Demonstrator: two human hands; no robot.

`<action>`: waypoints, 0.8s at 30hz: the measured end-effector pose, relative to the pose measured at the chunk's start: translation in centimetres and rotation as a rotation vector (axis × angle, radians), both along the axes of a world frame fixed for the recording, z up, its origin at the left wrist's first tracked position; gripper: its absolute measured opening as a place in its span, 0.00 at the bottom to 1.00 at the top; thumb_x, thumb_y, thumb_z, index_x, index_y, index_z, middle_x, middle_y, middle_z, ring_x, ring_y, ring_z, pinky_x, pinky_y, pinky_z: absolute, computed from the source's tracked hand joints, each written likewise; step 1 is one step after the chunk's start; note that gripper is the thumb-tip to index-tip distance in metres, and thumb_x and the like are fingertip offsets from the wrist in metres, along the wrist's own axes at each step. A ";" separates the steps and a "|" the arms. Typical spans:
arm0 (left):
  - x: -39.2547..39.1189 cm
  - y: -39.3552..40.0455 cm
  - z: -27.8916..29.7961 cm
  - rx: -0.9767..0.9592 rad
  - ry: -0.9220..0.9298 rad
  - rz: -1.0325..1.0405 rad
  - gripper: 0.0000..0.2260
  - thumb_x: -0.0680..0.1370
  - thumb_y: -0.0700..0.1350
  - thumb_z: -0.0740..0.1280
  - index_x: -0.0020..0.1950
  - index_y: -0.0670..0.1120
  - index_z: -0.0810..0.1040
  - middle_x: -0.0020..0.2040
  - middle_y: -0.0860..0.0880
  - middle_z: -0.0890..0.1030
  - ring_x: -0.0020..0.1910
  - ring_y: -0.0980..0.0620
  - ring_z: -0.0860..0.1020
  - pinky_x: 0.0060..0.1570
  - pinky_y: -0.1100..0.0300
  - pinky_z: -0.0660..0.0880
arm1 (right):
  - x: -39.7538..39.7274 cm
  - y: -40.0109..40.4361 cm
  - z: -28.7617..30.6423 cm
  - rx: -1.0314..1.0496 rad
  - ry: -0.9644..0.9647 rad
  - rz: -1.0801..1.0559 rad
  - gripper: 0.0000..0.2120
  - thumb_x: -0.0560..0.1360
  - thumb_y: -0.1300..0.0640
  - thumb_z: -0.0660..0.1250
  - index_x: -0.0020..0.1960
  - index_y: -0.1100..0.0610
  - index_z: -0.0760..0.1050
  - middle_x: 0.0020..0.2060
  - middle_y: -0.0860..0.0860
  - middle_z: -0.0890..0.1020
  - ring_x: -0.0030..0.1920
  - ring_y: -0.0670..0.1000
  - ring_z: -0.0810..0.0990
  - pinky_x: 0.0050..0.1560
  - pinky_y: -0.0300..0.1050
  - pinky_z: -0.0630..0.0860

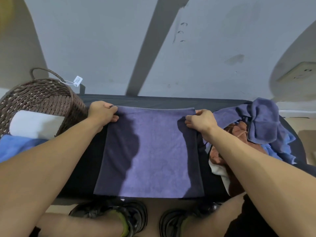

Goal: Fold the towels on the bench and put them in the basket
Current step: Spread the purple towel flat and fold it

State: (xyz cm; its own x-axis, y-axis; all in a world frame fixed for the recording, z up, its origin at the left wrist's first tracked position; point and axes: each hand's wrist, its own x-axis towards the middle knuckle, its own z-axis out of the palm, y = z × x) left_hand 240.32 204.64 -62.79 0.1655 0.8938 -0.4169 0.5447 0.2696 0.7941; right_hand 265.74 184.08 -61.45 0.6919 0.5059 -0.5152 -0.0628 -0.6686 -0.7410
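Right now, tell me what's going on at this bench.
A person is folding towels. The left hand and right hand each pinch a far corner of a purple towel lying flat on the bench. The basket on the left already holds a white towel and a blue towel. An unfolded pile waits on the right.

Basket (pixel 39 98) cut off by left edge; blue towel (pixel 15 146) inside runs out of frame too. Right forearm hides part of the brown towel (pixel 239 132) and white towel (pixel 220 173) in the pile. Purple towel (pixel 150 151) covers the tabletop (pixel 82 168) middle. Tag (pixel 78 81) print too small to read. Wall socket (pixel 297 72) clipped at right edge.
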 end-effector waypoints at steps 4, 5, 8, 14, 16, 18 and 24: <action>0.4 -0.2 0.4 0.084 -0.004 0.043 0.07 0.75 0.37 0.67 0.53 0.40 0.78 0.46 0.43 0.80 0.43 0.45 0.82 0.45 0.55 0.81 | 0.2 -1.0 0.9 0.025 -0.133 -0.001 0.27 0.69 0.55 0.75 0.65 0.54 0.68 0.52 0.45 0.77 0.51 0.47 0.78 0.44 0.36 0.74; 0.0 -0.4 0.5 0.144 0.046 -0.003 0.15 0.75 0.39 0.69 0.61 0.40 0.75 0.54 0.42 0.79 0.51 0.44 0.80 0.54 0.52 0.79 | 0.2 -1.4 1.3 0.050 -0.173 0.014 0.30 0.70 0.55 0.75 0.67 0.54 0.66 0.56 0.46 0.75 0.53 0.45 0.76 0.45 0.35 0.73; -1.6 -3.1 1.7 0.350 0.242 -0.263 0.25 0.74 0.41 0.71 0.70 0.42 0.70 0.67 0.41 0.72 0.63 0.44 0.74 0.65 0.50 0.72 | -1.2 -2.6 2.2 0.094 -0.368 0.148 0.23 0.71 0.58 0.72 0.65 0.57 0.70 0.60 0.50 0.71 0.54 0.47 0.76 0.54 0.43 0.75; -6.2 -11.9 3.4 0.568 0.473 -0.817 0.16 0.71 0.44 0.73 0.57 0.47 0.78 0.56 0.48 0.73 0.54 0.46 0.75 0.59 0.49 0.74 | -6.2 -5.2 3.2 0.027 -0.463 0.789 0.08 0.74 0.57 0.67 0.53 0.53 0.76 0.50 0.51 0.78 0.51 0.54 0.78 0.52 0.44 0.74; -7.3 -14.3 3.9 0.506 0.466 -0.977 0.13 0.72 0.47 0.71 0.55 0.50 0.77 0.52 0.53 0.73 0.52 0.51 0.74 0.56 0.55 0.73 | -7.8 -6.6 2.7 -0.074 -0.395 0.988 0.14 0.73 0.52 0.70 0.58 0.52 0.74 0.52 0.51 0.76 0.52 0.54 0.77 0.54 0.44 0.74; -8.2 -15.6 3.8 0.392 0.480 -1.098 0.12 0.73 0.51 0.70 0.56 0.53 0.76 0.52 0.55 0.72 0.53 0.55 0.73 0.57 0.58 0.72 | -8.8 -8.2 2.1 -0.134 -0.385 1.095 0.21 0.72 0.50 0.71 0.63 0.52 0.72 0.53 0.51 0.71 0.55 0.55 0.75 0.55 0.44 0.73; -11.5 -16.2 3.7 0.230 0.730 -1.131 0.16 0.70 0.55 0.72 0.52 0.53 0.70 0.50 0.54 0.69 0.49 0.53 0.72 0.49 0.59 0.71 | -8.3 -12.3 2.9 -0.399 -0.569 0.921 0.30 0.67 0.44 0.74 0.63 0.51 0.67 0.58 0.53 0.73 0.58 0.58 0.76 0.55 0.52 0.75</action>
State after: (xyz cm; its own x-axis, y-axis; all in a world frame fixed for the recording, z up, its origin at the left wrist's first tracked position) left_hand 228.82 188.45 -59.12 0.6544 0.4791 -0.5850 0.6886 -0.6972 0.1992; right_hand 257.40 171.75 -58.58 0.3286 0.8107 -0.4846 0.8459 -0.4808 -0.2309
